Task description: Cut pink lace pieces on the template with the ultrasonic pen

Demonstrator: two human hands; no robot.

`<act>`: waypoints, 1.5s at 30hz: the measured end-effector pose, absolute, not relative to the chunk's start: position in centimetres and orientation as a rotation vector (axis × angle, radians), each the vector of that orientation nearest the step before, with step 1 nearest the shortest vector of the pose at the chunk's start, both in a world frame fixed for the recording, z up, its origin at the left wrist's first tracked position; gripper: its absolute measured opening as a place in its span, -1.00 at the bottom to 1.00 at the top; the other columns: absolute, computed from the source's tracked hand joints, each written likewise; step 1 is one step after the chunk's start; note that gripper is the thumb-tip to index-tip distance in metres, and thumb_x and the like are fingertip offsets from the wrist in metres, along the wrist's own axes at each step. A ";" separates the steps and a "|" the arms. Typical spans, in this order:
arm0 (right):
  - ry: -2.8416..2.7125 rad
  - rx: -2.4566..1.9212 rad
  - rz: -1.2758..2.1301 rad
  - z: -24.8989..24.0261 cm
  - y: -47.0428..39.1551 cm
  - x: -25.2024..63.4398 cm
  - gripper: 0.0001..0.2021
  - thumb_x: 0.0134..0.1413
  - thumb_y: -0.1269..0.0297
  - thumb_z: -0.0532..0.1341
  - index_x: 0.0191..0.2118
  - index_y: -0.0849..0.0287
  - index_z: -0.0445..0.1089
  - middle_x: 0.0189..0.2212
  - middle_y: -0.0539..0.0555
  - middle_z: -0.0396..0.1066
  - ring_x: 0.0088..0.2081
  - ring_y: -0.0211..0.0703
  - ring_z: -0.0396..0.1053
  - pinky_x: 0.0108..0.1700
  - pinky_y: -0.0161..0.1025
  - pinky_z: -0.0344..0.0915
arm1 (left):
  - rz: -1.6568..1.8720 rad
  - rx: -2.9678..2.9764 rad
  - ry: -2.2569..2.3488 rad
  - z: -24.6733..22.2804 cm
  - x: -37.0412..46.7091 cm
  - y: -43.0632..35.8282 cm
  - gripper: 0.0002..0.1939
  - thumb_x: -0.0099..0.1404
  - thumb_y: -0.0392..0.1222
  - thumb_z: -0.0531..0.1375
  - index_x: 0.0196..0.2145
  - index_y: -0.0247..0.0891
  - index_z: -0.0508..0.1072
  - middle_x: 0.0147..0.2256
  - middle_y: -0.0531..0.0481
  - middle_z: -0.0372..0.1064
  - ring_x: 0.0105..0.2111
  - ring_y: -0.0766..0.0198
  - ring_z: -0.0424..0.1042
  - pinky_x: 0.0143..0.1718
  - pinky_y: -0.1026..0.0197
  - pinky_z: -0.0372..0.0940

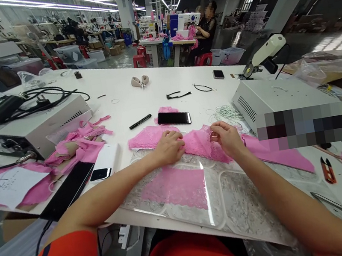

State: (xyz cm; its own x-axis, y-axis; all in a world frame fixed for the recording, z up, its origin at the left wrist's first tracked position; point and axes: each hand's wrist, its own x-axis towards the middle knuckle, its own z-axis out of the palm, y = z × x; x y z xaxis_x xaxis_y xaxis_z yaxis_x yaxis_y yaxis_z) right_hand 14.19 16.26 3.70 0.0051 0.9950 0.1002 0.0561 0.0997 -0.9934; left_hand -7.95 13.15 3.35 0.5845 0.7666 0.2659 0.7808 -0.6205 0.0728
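Pink lace fabric (197, 143) lies on the surface (118, 121), just on the near side of the middle phone (174, 118). It looks feather-light and limp, likely to stretch or snag at its openwork, so a gentle pinch near each edge should suit it. The left hand (170, 146), nearer than that phone, rests bent fingers on the cloth; whether they grip, I cannot tell. The right hand (227, 137), to the phone's near right, pinches the lace edge between thumb and forefinger. Beyond the phone lies a black strap (179, 95).

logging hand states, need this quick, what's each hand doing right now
Left hand: curled on the pink lace fabric; grip unclear.
Right hand: closed, pinching the pink lace fabric.
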 end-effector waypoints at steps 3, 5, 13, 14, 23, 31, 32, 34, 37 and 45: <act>-1.251 -1.163 1.063 4.3 15.6 14.9 -0.74 -0.14 0.07 0.30 -0.48 0.12 0.29 -0.60 -0.07 0.27 -0.53 -0.27 0.33 -0.44 -0.22 0.46 | -0.441 -2.721 -1.454 3.8 -4.7 12.0 -0.64 0.31 0.10 0.21 -0.24 -0.29 0.54 -0.14 -0.17 0.44 -0.07 0.03 0.36 -0.01 -0.02 0.20; -1.229 -1.154 1.035 4.6 14.9 15.1 -0.74 -0.12 0.07 0.31 -0.47 0.13 0.29 -0.60 -0.07 0.29 -0.53 -0.26 0.36 -0.41 -0.19 0.49 | -0.433 -2.684 -1.545 3.8 -2.1 11.7 -0.51 0.27 0.24 0.20 -0.27 -0.32 0.53 -0.17 -0.22 0.43 -0.09 -0.05 0.36 -0.05 -0.07 0.22; -1.095 -1.188 0.780 6.5 9.8 20.6 -0.75 -0.04 0.08 0.32 -0.40 0.13 0.32 -0.56 -0.05 0.39 -0.53 -0.22 0.45 -0.39 -0.17 0.53 | -0.429 -2.684 -1.569 3.5 4.4 12.4 -0.78 0.35 -0.15 0.12 -0.23 -0.33 0.50 -0.15 -0.24 0.41 -0.11 -0.03 0.35 -0.12 -0.05 0.22; -1.067 -1.217 0.720 6.5 8.7 21.8 -0.76 -0.03 0.08 0.32 -0.40 0.12 0.33 -0.55 -0.04 0.41 -0.51 -0.19 0.47 -0.39 -0.17 0.53 | -0.427 -2.712 -1.507 3.6 4.5 12.2 -0.80 0.33 -0.18 0.12 -0.22 -0.32 0.49 -0.15 -0.24 0.41 -0.11 -0.03 0.34 -0.12 -0.05 0.22; -1.105 -1.771 0.542 1.7 -2.9 29.2 -0.81 -0.06 0.13 0.21 -0.55 0.08 0.32 -0.73 -0.05 0.32 -0.68 -0.23 0.28 -0.59 -0.27 0.27 | -0.323 -2.957 -0.637 2.3 4.1 5.6 -0.83 0.32 -0.32 0.08 -0.36 -0.25 0.47 -0.31 -0.09 0.43 -0.21 0.11 0.32 0.10 -0.08 0.12; -1.400 -2.003 0.364 1.1 -5.6 31.3 -0.83 -0.10 0.11 0.18 -0.54 0.05 0.38 -0.65 -0.02 0.39 -0.62 -0.18 0.33 -0.54 -0.24 0.18 | -0.126 -3.241 -0.528 4.3 3.8 5.4 -0.81 0.16 -0.28 0.18 -0.24 -0.26 0.51 -0.21 -0.11 0.48 -0.20 0.13 0.39 0.07 0.00 0.18; -1.406 -1.968 0.375 1.3 -5.1 31.2 -0.83 -0.07 0.10 0.18 -0.50 0.05 0.40 -0.63 -0.02 0.41 -0.60 -0.16 0.35 -0.52 -0.24 0.21 | -0.126 -3.256 -0.614 4.8 4.3 6.2 -0.80 0.20 -0.31 0.16 -0.22 -0.25 0.52 -0.19 -0.09 0.49 -0.18 0.14 0.41 0.05 0.03 0.20; -1.432 -1.876 0.373 1.7 -3.4 30.9 -0.81 -0.02 0.10 0.17 -0.44 0.07 0.43 -0.58 0.00 0.45 -0.54 -0.15 0.40 -0.44 -0.23 0.27 | -0.130 -3.239 -0.822 5.8 5.9 8.4 -0.76 0.29 -0.36 0.10 -0.18 -0.25 0.54 -0.16 -0.08 0.51 -0.16 0.15 0.44 0.01 0.06 0.24; -1.488 -1.777 0.324 2.2 0.9 30.8 -0.83 0.00 0.16 0.14 -0.42 0.10 0.43 -0.52 0.03 0.47 -0.49 -0.15 0.39 -0.35 -0.21 0.29 | -0.133 -3.165 -1.016 6.8 9.0 12.3 -0.72 0.39 -0.36 0.04 -0.17 -0.28 0.55 -0.15 -0.11 0.50 -0.14 0.14 0.46 -0.05 0.08 0.29; -1.559 -1.770 0.304 1.4 8.6 32.6 -0.87 -0.09 0.31 0.15 -0.43 0.13 0.46 -0.49 0.03 0.50 -0.44 -0.16 0.39 -0.34 -0.22 0.25 | 0.054 -3.144 -1.133 6.1 14.3 18.4 -0.79 0.39 -0.15 0.23 -0.10 -0.32 0.48 -0.06 -0.09 0.43 -0.04 0.14 0.44 0.06 -0.06 0.33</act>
State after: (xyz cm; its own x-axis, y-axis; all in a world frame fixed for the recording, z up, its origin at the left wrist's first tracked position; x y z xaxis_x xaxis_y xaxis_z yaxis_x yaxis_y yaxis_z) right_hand 32.58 8.64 1.43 0.2313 0.9288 0.2895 0.7520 0.0181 -0.6590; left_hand 14.32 18.42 6.10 0.7721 0.6279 -0.0978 0.6344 -0.7526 0.1766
